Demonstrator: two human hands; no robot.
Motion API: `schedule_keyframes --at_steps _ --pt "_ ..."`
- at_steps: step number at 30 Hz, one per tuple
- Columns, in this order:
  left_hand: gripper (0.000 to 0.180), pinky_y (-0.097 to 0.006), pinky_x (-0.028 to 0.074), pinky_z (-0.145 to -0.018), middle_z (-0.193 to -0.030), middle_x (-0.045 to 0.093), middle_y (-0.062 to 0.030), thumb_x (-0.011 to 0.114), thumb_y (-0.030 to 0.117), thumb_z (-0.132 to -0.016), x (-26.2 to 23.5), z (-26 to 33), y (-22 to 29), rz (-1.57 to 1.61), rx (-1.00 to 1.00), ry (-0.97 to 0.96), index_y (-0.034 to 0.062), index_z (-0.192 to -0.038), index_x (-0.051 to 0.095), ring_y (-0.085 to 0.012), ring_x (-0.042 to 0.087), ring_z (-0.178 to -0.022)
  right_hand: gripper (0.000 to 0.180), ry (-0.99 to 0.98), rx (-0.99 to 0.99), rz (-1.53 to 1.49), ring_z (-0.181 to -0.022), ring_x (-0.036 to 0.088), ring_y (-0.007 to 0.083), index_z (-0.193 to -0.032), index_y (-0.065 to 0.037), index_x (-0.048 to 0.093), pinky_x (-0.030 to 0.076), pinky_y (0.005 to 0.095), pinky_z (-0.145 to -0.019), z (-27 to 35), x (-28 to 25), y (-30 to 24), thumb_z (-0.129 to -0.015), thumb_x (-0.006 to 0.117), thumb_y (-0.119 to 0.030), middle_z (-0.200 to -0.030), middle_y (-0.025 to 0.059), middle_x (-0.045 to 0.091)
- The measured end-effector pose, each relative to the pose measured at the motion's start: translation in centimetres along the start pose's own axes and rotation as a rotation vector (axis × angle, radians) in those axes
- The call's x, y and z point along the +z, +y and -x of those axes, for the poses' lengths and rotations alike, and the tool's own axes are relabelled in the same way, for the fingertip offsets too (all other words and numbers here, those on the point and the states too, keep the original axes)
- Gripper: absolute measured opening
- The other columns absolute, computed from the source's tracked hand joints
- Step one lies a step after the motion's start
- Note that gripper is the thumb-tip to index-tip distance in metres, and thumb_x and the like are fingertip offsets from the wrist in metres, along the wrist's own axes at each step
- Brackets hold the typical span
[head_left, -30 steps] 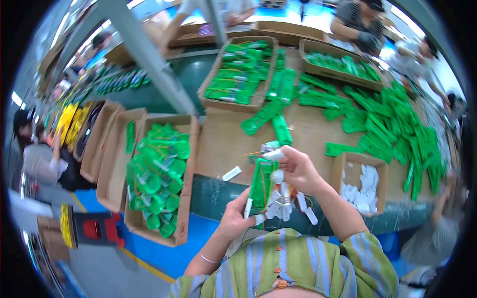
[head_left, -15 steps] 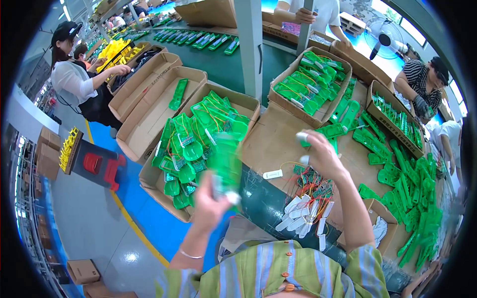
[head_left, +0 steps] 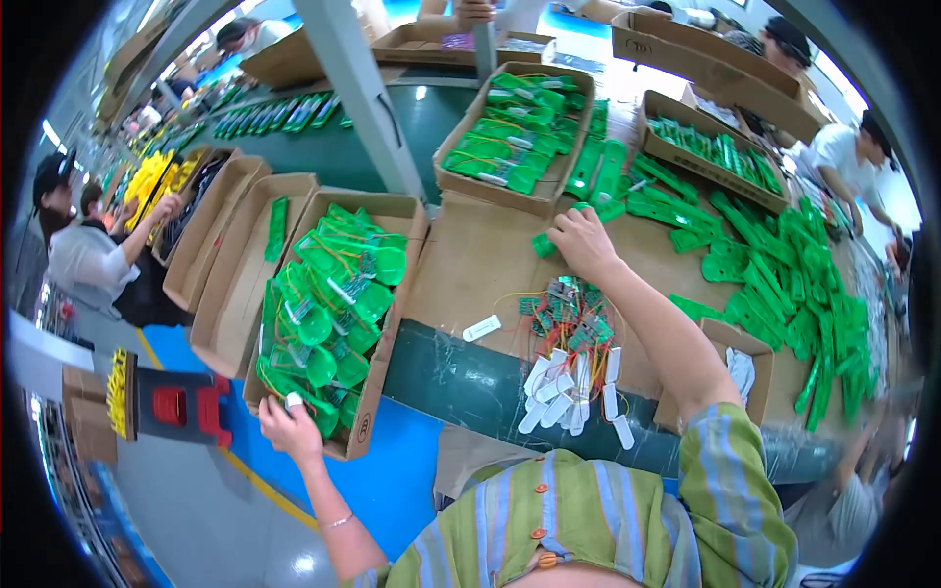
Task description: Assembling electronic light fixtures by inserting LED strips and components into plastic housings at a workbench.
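My left hand [head_left: 286, 428] sits at the near end of the box [head_left: 404, 223] of green parts [head_left: 333, 309], fingers closed on a small white-tipped piece [head_left: 294, 400]. My right hand [head_left: 580, 240] rests on the cardboard surface [head_left: 470, 269], curled over a green part [head_left: 545, 244]; whether it grips, I cannot tell. I judge the parts light, stiff plastic with thin trailing wires, best held by the body.

Right fingers [head_left: 561, 227] over hidden green piece [head_left: 542, 245]
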State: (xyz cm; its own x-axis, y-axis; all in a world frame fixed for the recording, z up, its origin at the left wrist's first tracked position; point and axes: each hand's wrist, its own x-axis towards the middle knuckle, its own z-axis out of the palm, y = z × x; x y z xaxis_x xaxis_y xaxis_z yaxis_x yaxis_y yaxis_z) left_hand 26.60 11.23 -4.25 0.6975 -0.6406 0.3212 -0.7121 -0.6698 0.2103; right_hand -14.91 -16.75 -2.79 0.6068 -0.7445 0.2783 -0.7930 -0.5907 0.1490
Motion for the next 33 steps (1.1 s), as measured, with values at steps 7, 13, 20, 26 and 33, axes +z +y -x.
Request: schedule_keyframes --at_steps 7,13,20,26,33 --pt "0.049 -0.042 0.039 -0.092 -0.117 0.049 -0.0196 0.041 0.033 -0.090 -5.9 5.5 13.5 1.536 0.310 -0.254 -0.0073 -0.119 0.041 -0.0294 0.050 -0.105 0.023 0.581 -0.262 -0.431 -0.089 0.052 0.0249 -0.085 -0.010 0.060 0.045 0.0383 -0.075 4.8 -9.7 -5.4 -0.062 0.063 -0.012 -0.090 0.0075 0.054" --pt "0.053 -0.048 0.038 -0.092 -0.120 0.047 -0.0177 0.044 0.030 -0.087 -4.2 10.3 22.0 2.160 -0.589 -1.433 -0.0011 -0.129 0.033 -0.0311 0.049 -0.108 0.017 0.511 -0.292 -0.565 -0.084 0.058 0.0233 -0.088 -0.003 0.055 0.051 0.0350 -0.068 11.4 -11.9 -12.3 -0.072 0.055 -0.009 -0.092 0.0101 0.054" --pt "0.045 -0.038 0.045 -0.064 -0.080 0.047 -0.0057 0.045 0.019 -0.087 -2.2 9.6 23.3 1.754 -0.035 -1.406 0.0026 -0.127 0.033 -0.0172 0.050 -0.073 0.019 0.124 0.775 -0.232 -0.074 0.056 0.0355 -0.084 -0.002 0.055 0.047 0.0438 -0.061 24.5 -9.9 -0.2 -0.066 0.055 0.002 -0.078 0.0174 0.057" --pt "0.062 -0.031 0.041 -0.088 -0.112 0.054 -0.0140 0.061 0.009 -0.073 -2.9 11.3 26.4 0.999 0.794 -0.736 -0.0021 -0.128 0.036 -0.0225 0.054 -0.100 0.020 -0.092 0.892 -0.297 -0.073 0.056 0.0419 -0.087 0.002 0.051 0.046 0.0450 -0.064 25.5 -5.2 2.5 -0.068 0.057 -0.001 -0.082 0.0247 0.058" --pt "0.083 -0.041 0.044 -0.078 -0.104 0.048 -0.0209 0.069 0.010 -0.064 -3.5 10.8 26.0 0.756 0.806 -0.512 -0.0030 -0.133 0.024 -0.0356 0.051 -0.093 0.023 -0.133 0.949 -0.575 -0.073 0.058 0.0357 -0.088 0.003 0.051 0.046 0.0419 -0.064 25.7 -5.7 2.3 -0.067 0.060 -0.002 -0.076 0.0208 0.059"
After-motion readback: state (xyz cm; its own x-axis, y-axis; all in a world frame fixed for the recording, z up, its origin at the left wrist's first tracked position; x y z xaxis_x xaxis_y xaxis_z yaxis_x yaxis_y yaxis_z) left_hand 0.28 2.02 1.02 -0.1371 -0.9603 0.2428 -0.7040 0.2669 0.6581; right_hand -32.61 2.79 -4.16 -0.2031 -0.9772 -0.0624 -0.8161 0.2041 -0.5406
